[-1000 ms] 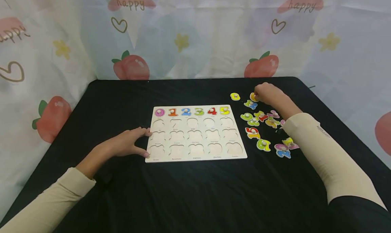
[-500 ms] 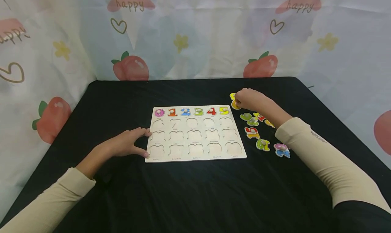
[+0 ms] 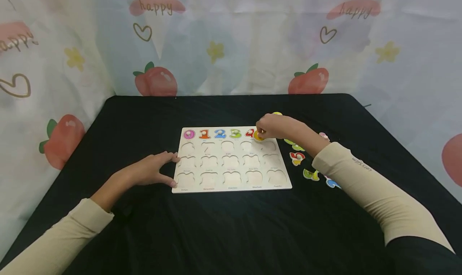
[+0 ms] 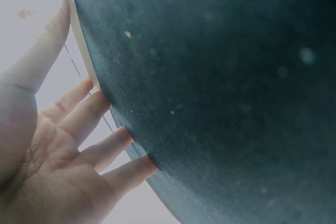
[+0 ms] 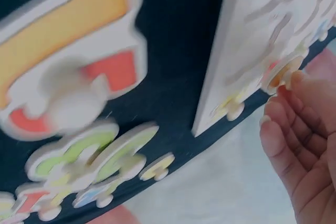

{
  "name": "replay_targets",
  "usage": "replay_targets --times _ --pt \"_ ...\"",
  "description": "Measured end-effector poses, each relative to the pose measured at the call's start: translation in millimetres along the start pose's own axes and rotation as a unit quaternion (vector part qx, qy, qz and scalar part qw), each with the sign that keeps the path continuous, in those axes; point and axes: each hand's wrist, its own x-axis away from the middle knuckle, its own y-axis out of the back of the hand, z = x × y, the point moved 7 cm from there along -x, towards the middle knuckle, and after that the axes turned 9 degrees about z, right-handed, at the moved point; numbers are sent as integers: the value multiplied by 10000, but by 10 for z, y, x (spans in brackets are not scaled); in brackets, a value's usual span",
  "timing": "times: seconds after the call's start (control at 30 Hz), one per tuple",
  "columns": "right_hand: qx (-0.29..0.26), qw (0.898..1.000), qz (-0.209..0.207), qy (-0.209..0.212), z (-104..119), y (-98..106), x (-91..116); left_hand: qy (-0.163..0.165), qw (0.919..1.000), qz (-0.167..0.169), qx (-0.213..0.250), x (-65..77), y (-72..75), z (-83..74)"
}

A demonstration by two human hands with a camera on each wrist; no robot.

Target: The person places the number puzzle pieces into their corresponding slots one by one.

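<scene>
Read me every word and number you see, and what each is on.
"happy": wall cloth, repeated
"0": purple piece
"1": orange piece
"2": blue piece
"3": green piece
"4": red piece, partly covered
"15", probably: loose red-and-orange piece
Too small, blurred or covered: board captions, right sleeve print, held piece, yellow piece, other loose pieces.

Right hand (image 5: 307,142) pinches orange piece (image 5: 282,78) near yellow piece (image 5: 224,107) on white board (image 5: 239,45); knobbed orange-red piece (image 5: 73,38), blurred, on black worktop (image 5: 170,72).
</scene>
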Motion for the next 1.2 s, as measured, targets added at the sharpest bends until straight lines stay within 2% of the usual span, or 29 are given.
replay_targets --times 0.2,0.47,0.67,0.9,1.07,1.2 --pt "-277 9992 105 254 238 -38 -136 -78 10000 42 26 -28 -35 5" --pt "-331 9983 245 421 570 82 -316 -113 9999 -19 41 -69 -14 -2" --pt "-166 9982 218 537 824 152 -484 -279 9996 -18 -12 -58 2 -15" --pt "115 9969 136 764 1202 269 -758 -304 9995 -30 -3 -32 14 5" --pt "319 9961 225 793 1432 292 -927 -335 9994 14 34 -22 -13 2" --pt "344 9967 264 686 1531 311 -1023 -326 9995 -30 10 -18 10 1"
